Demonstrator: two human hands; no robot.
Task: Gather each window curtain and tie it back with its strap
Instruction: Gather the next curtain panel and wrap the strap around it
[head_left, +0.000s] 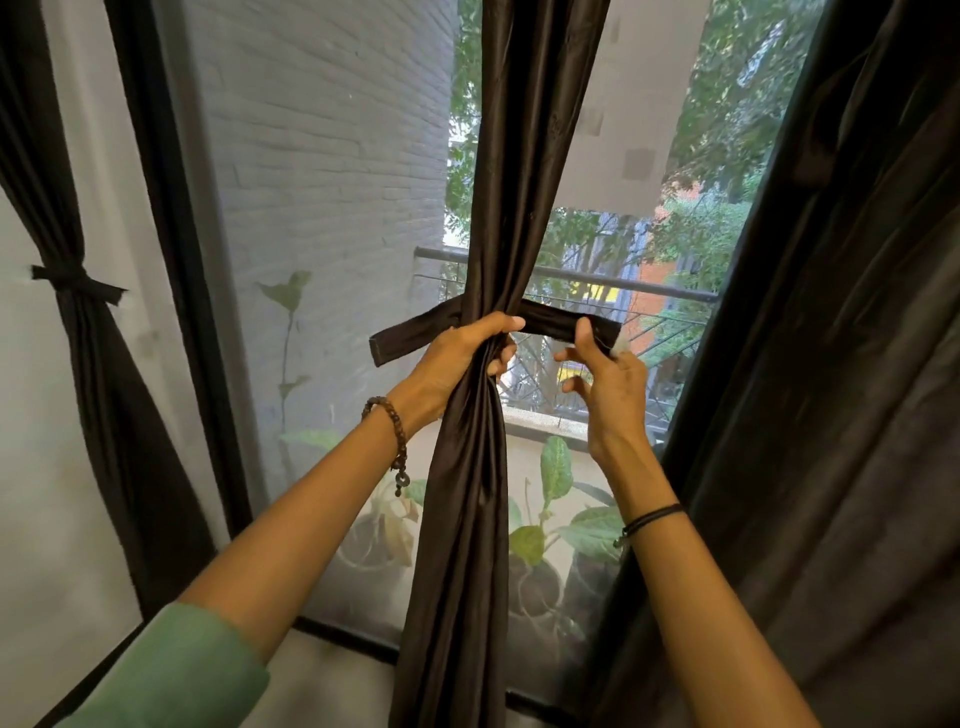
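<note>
Left fingers (500, 364) curl tight round the gathered curtain (467, 519) at mid-window, thumb laid across the front. Right fingers (584, 335) pinch the strap (550, 323) near its right end, 2 lower ones curled free. The strap sticks out level on both sides of the bundle, just above the left hand (462, 353). The right hand (605, 379) is just beside it. Far left, 1 tied curtain (67, 244); right, 1 loose curtain (857, 364).

Left of the curtain (462, 519), the left forearm is bare from a loose green sleeve (171, 675) down to the wrist. That wrist wears a brown bead bracelet (396, 439) with a small dangling ring charm. Right of the curtain, a thin black cord band (652, 518) circles the right wrist.
</note>
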